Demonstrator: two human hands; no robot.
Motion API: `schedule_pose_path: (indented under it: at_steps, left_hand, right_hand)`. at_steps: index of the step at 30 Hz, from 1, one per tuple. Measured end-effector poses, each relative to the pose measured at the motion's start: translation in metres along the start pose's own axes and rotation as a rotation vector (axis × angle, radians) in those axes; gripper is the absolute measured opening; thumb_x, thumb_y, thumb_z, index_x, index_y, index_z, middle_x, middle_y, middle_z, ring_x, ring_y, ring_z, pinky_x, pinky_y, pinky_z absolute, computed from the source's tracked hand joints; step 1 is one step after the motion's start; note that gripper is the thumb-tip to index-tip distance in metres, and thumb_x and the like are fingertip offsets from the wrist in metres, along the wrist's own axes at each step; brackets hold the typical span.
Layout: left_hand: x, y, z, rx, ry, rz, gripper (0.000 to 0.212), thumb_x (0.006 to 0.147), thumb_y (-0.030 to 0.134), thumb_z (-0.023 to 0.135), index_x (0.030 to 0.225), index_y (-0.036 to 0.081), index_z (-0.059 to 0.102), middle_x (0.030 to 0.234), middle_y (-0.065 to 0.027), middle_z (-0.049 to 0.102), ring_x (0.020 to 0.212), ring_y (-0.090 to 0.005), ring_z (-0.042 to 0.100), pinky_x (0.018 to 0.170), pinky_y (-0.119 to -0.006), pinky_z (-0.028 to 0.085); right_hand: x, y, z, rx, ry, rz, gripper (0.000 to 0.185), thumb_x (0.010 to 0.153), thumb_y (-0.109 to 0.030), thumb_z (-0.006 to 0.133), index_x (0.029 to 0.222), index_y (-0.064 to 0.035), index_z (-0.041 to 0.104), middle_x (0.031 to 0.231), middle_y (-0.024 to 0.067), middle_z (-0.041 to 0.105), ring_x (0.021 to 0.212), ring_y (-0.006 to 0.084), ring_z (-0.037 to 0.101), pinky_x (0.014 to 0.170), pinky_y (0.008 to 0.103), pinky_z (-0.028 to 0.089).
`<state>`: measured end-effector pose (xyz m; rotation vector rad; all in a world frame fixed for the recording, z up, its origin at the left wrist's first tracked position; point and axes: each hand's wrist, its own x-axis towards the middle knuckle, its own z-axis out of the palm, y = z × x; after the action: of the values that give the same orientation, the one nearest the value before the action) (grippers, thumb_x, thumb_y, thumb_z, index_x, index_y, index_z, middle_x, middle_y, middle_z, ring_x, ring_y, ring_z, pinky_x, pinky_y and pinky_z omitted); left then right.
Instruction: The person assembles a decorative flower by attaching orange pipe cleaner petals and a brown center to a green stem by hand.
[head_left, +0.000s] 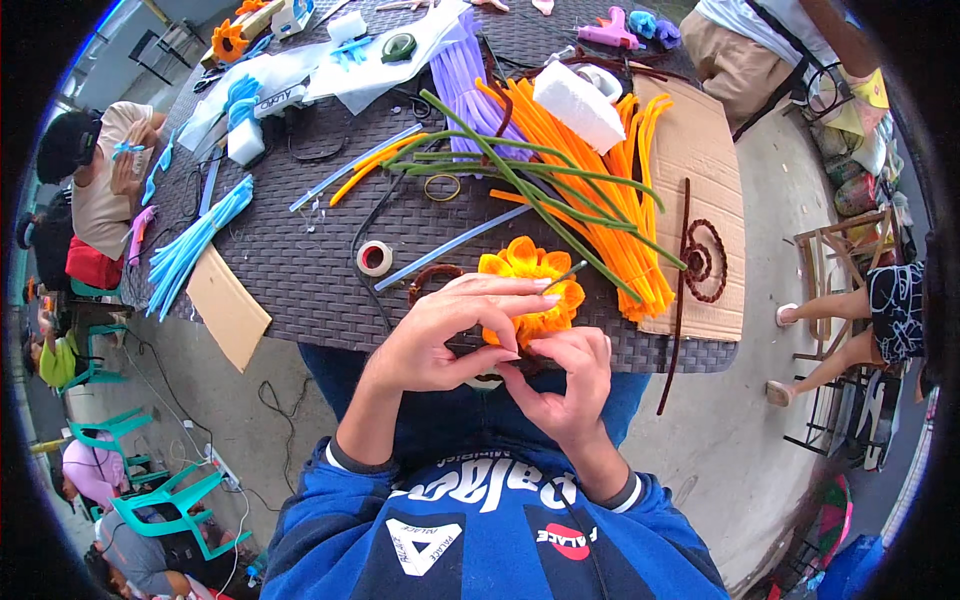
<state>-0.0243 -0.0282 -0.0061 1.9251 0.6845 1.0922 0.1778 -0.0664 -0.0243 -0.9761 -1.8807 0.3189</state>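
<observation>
An orange pipe-cleaner flower (525, 257) with layered yellow-orange petals is between my hands at the table's near edge. My left hand (450, 326) reaches across its left side, two fingers lying over the petals beside a thin dark green stem (568, 275). The left thumb and index tip meet below the flower. My right hand (566, 379) grips the flower's lower edge, its thumb close to the left thumb. Whatever lies between the fingertips is too small to make out. A curved brown pipe cleaner (433, 279) rests just beyond the left hand.
Orange (577, 172), purple (469, 90) and light blue pipe-cleaner bundles (199, 244) lie on the woven table (300, 255). Green stems (551, 206) cross the orange ones. Cardboard (686, 142) holds a brown coil (701, 261). Nearby are a tape roll (374, 258), glue sticks (450, 247) and a pink glue gun (611, 31).
</observation>
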Motion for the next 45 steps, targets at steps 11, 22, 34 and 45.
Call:
schedule_pose_path:
  at_steps: [11, 22, 34, 45]
  left_hand:
    - [0.001, 0.001, 0.001, 0.031, 0.053, 0.010, 0.018, 0.082, 0.018, 0.078, 0.092, 0.014, 0.064, 0.126, -0.0141, 0.070, 0.129, -0.0326, 0.059, 0.109, -0.047, 0.041]
    - [-0.004, -0.008, 0.003, -0.057, 0.232, 0.058, 0.017, 0.083, 0.009, 0.074, 0.098, 0.007, 0.066, 0.111, -0.0145, 0.073, 0.117, -0.0321, 0.065, 0.102, -0.044, 0.046]
    - [0.018, -0.007, 0.019, 0.061, 0.431, -0.077, 0.024, 0.079, 0.000, 0.076, 0.102, 0.005, 0.077, 0.100, -0.0097, 0.072, 0.095, -0.0218, 0.069, 0.087, -0.032, 0.053]
    - [0.014, -0.009, 0.028, 0.148, 0.416, -0.133, 0.025, 0.077, 0.000, 0.078, 0.102, 0.006, 0.078, 0.102, -0.0084, 0.073, 0.099, -0.0215, 0.068, 0.086, -0.031, 0.054]
  right_hand:
    - [-0.004, 0.008, -0.002, 0.012, 0.009, -0.015, 0.035, 0.077, -0.002, 0.080, 0.106, -0.0088, 0.060, 0.089, 0.0060, 0.067, 0.077, 0.0259, 0.061, 0.070, 0.0378, 0.044]
    - [-0.009, 0.033, -0.022, 0.269, 0.178, 0.206, 0.038, 0.102, 0.002, 0.045, 0.134, -0.0053, 0.026, 0.081, 0.0130, 0.061, 0.061, 0.0113, 0.052, 0.057, 0.0216, 0.044]
    - [0.003, 0.032, -0.016, 0.193, 0.130, 0.218, 0.021, 0.095, 0.008, 0.055, 0.116, 0.0038, 0.054, 0.107, 0.0208, 0.073, 0.098, 0.0243, 0.074, 0.084, 0.0303, 0.056]
    - [0.007, 0.030, -0.016, 0.139, 0.059, 0.215, 0.023, 0.093, 0.008, 0.056, 0.115, 0.0026, 0.056, 0.107, 0.0173, 0.075, 0.084, 0.0178, 0.074, 0.069, 0.0250, 0.055]
